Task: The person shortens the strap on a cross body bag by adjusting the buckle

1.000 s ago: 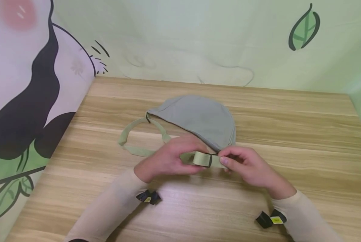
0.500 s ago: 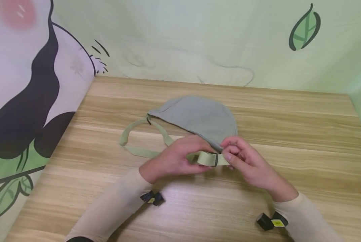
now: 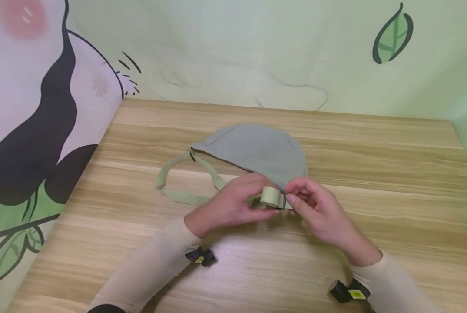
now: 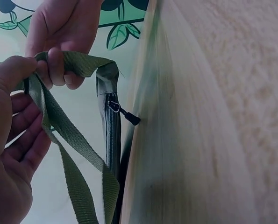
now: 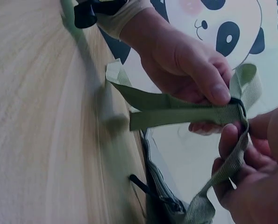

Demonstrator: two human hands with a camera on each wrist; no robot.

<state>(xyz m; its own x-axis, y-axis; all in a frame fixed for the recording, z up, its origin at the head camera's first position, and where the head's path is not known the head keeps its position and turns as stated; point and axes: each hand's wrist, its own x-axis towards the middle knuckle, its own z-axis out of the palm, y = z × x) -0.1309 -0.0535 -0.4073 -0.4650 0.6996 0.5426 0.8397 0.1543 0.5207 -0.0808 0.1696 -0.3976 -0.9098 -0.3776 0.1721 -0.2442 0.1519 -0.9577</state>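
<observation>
A grey half-moon bag [image 3: 260, 150] lies on the table, with its green webbing strap [image 3: 184, 198] looped out to the left. In front of the bag's near corner my left hand [image 3: 233, 201] holds the strap, thumb on the webbing beside a black slider buckle [image 3: 284, 201]. A short webbing loop [image 3: 271, 196] bulges out from that buckle. From the other side my right hand [image 3: 321, 213] pinches the strap close to the buckle. The left wrist view shows a zipper pull [image 4: 128, 116] dangling from the bag's edge. Fingers partly hide the webbing's path through the buckle.
The wood-grain table [image 3: 393, 174] extends around the bag. Behind it stands a pale green wall [image 3: 225, 48] with a leaf drawing, and a panda picture [image 3: 57, 108] covers the left wall. Black wrist devices [image 3: 348, 290] sit on both sleeves.
My left hand has shifted slightly right with the buckle, closer to my right fingers. The webbing loop at the buckle has tilted up and looks shorter and rounder.
</observation>
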